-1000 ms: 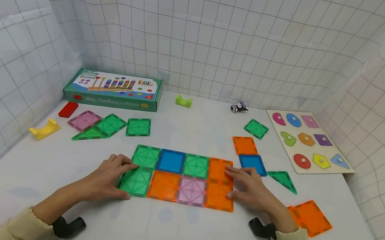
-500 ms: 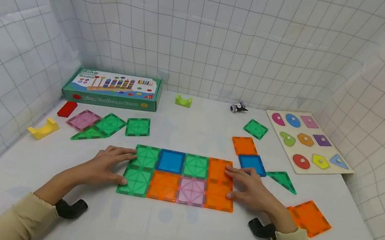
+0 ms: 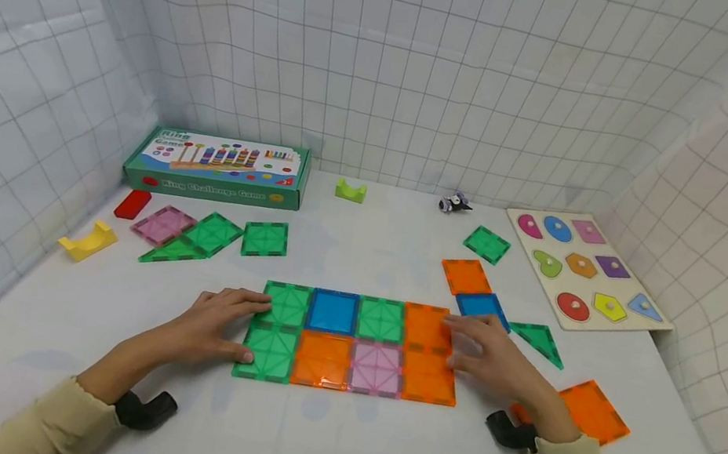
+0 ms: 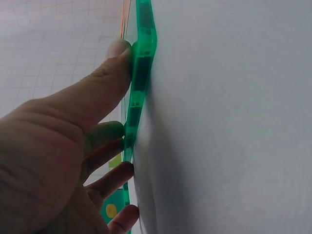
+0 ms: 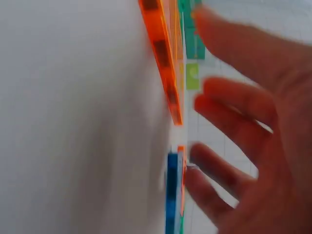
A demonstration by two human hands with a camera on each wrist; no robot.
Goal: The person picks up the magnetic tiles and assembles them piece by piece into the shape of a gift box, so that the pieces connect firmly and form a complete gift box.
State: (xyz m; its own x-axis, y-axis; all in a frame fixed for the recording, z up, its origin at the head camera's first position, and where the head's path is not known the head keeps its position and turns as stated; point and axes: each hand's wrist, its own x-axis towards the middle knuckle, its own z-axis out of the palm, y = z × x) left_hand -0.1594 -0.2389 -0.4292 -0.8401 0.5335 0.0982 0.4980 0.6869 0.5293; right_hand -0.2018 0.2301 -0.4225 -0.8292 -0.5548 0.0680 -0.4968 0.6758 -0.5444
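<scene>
A flat panel of magnetic tiles lies on the white table, two rows of several squares in green, blue, orange and pink. My left hand lies flat at its left end. The thumb presses the green tile's edge, and the fingers touch the upper green tile. My right hand is spread at the panel's right end, beside the orange tiles. In the right wrist view that hand is blurred, just off the orange edge, with its fingers near a loose blue tile. Neither hand holds anything.
Loose tiles lie left and right of the panel, with an orange one by my right wrist. A green game box, red, yellow and green blocks stand behind. A shape puzzle board lies far right.
The tile panel has slid a little to the right. My right hand has drawn off the orange tiles to their right edge. My left hand followed the panel's left end.
</scene>
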